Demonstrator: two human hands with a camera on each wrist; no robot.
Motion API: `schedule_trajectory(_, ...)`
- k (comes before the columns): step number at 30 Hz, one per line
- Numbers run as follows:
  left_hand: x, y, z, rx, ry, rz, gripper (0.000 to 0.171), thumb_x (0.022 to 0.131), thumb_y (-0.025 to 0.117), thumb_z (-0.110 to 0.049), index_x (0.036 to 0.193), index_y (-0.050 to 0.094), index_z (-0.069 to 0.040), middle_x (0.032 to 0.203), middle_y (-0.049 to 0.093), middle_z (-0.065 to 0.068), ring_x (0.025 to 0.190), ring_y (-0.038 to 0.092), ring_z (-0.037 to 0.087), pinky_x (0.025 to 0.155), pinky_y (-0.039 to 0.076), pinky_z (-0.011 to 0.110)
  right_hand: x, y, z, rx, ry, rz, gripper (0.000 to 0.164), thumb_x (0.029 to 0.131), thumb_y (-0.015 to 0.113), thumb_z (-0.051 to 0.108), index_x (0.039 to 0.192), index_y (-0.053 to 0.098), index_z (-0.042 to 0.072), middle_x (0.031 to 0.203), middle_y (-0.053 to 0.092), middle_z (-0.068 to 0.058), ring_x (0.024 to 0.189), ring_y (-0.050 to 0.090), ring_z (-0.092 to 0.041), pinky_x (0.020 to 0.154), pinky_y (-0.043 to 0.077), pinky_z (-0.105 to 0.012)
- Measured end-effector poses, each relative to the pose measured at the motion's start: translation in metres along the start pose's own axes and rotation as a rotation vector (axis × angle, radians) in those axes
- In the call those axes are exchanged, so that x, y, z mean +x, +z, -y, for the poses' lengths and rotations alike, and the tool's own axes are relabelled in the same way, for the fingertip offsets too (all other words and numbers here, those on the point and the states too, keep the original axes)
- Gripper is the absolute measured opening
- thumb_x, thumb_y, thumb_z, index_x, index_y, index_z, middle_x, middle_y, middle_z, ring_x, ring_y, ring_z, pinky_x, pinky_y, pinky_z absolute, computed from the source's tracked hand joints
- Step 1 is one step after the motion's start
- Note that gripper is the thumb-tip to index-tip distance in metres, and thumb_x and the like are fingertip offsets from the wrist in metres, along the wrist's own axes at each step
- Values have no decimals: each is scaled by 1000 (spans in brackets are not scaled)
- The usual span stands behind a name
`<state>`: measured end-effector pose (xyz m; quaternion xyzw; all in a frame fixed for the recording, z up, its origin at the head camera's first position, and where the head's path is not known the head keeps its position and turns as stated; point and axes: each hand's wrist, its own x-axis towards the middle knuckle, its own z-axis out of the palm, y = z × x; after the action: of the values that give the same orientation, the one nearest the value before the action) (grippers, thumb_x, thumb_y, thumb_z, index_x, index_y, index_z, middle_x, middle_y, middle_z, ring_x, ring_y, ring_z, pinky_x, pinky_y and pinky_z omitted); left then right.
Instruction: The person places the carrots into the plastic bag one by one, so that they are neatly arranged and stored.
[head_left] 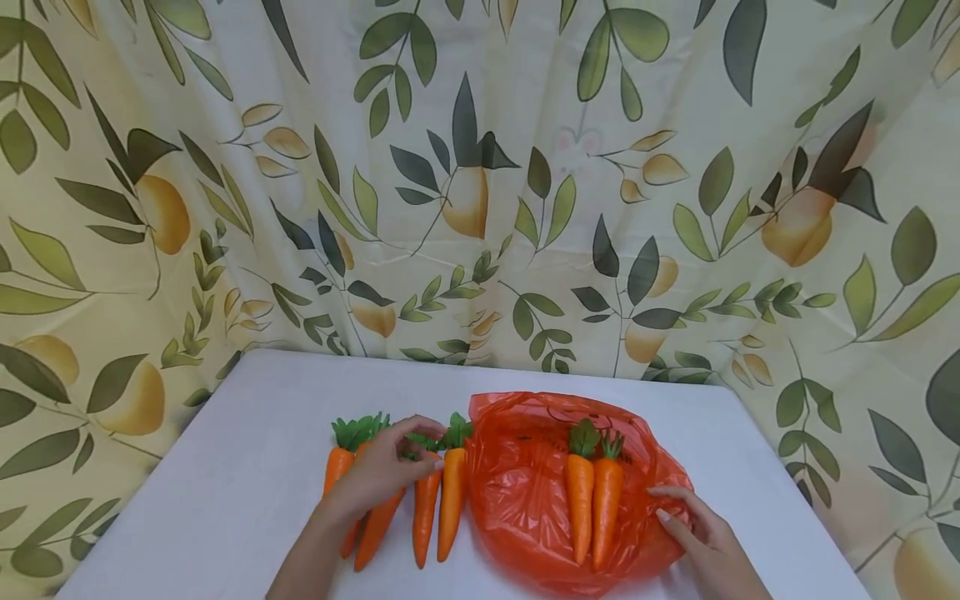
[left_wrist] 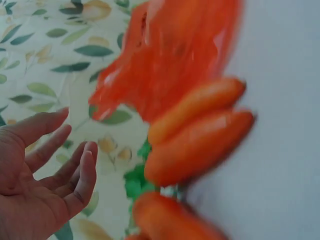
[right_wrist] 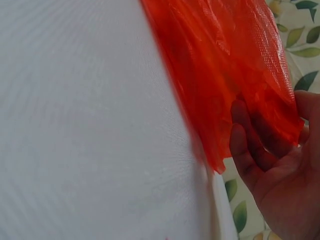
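A red plastic bag (head_left: 517, 492) lies spread on the white table. Two orange carrots (head_left: 580, 508) with green tops rest side by side on it. At its right edge, my right hand (head_left: 701, 533) holds the plastic between thumb and fingers; in the right wrist view, the bag (right_wrist: 220, 65) runs in between the fingers. My left hand (head_left: 393, 458) hovers over the leafy tops of more carrots (head_left: 452, 504) left of the bag, its fingers loosely bent. The left wrist view shows nothing in that hand (left_wrist: 50, 175), with blurred carrots (left_wrist: 195, 145) beside it.
Another group of carrots (head_left: 339, 467) lies farther left, partly covered by my left hand and forearm. A leaf-and-fruit patterned curtain (head_left: 480, 208) hangs behind and around the white table (head_left: 262, 433).
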<state>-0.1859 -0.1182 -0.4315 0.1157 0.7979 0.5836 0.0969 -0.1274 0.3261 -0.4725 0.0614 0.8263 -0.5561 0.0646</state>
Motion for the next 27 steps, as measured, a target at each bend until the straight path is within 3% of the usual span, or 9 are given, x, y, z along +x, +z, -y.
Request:
schedule_trajectory(7, -25, -40, 21, 18, -45, -82, 36, 93, 77, -8, 127, 67, -10, 127, 62, 13, 94, 61, 26, 77, 56, 41, 1, 0, -2, 13, 1, 7, 40, 107, 59, 18, 144, 52, 3, 144, 52, -22, 98, 68, -22, 82, 59, -32)
schedule_trajectory(17, -39, -62, 41, 78, -154, -145, 32, 92, 79, -12, 123, 71, -17, 123, 65, 5, 100, 59, 26, 79, 55, 39, 0, -2, -5, -2, -49, -13, 38, 107, 58, 17, 141, 53, 1, 138, 56, -22, 94, 69, -20, 80, 59, -30)
schedule_trajectory(27, -51, -93, 68, 75, -192, -199, 40, 92, 79, -15, 130, 67, -8, 129, 62, 11, 103, 63, 26, 80, 56, 42, 1, 1, -4, 21, 7, 4, 40, 108, 58, 17, 144, 50, 1, 145, 50, -24, 95, 69, -23, 81, 60, -33)
